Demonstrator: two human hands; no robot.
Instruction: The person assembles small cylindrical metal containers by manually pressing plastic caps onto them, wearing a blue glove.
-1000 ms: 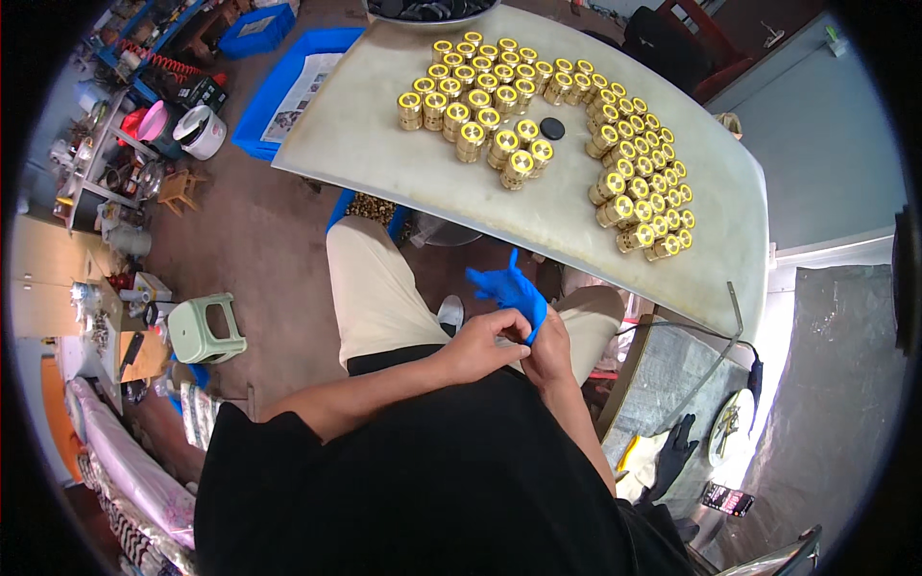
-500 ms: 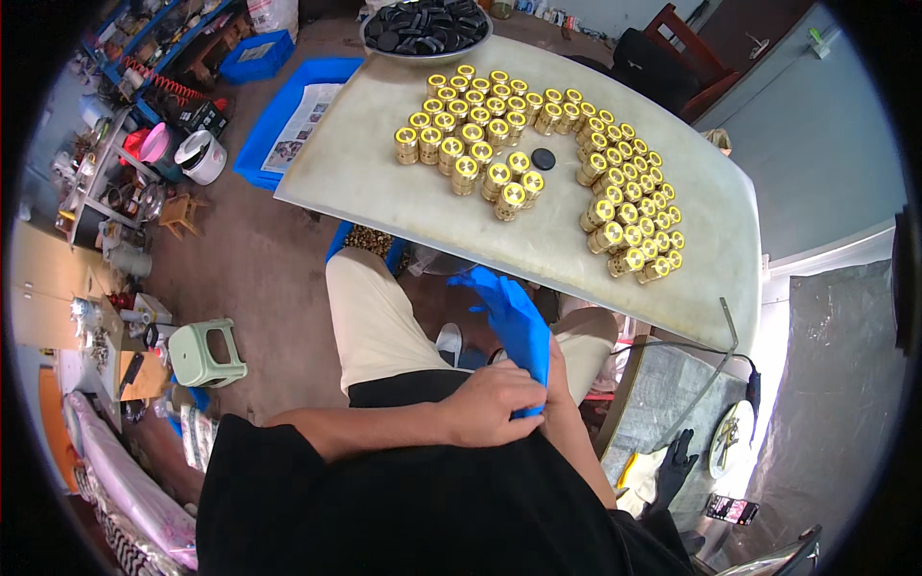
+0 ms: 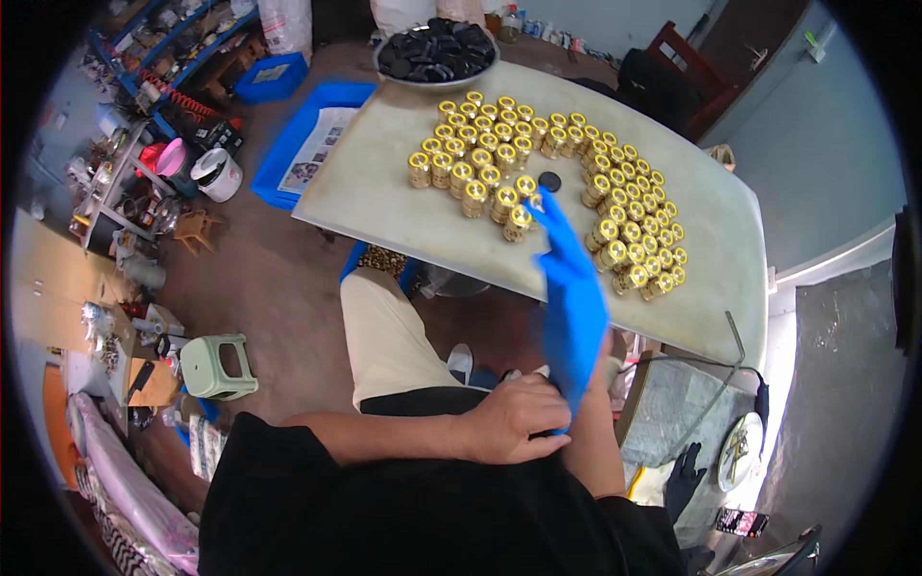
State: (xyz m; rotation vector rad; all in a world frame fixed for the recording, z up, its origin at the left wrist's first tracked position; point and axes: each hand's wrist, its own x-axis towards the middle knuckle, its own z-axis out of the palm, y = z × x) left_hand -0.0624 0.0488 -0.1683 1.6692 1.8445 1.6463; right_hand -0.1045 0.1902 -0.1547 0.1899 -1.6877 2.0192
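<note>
1. From my remote seat, I see the blue glove (image 3: pixel 574 317) stretched upright in front of the torso, between the body and the pale table (image 3: pixel 360 182).
2. My left hand (image 3: pixel 523 420) has its fingers curled in, pinching the glove's lower edge near the right wrist.
3. My right hand (image 3: pixel 597 384) is mostly hidden in or behind the glove (motion blur doesn't help), so I cannot tell whether its fingers are spread or pressed together.
4. To handle this well, I would grip a broad fold of the edge and pull evenly along the forearm; a narrow pinch could tear thin material.
5. In view, the glove's fingertips overlap the nearest gold cylinders (image 3: pixel 473 200), so I would work closer to my lap, lest a sudden release knock some over.
</note>
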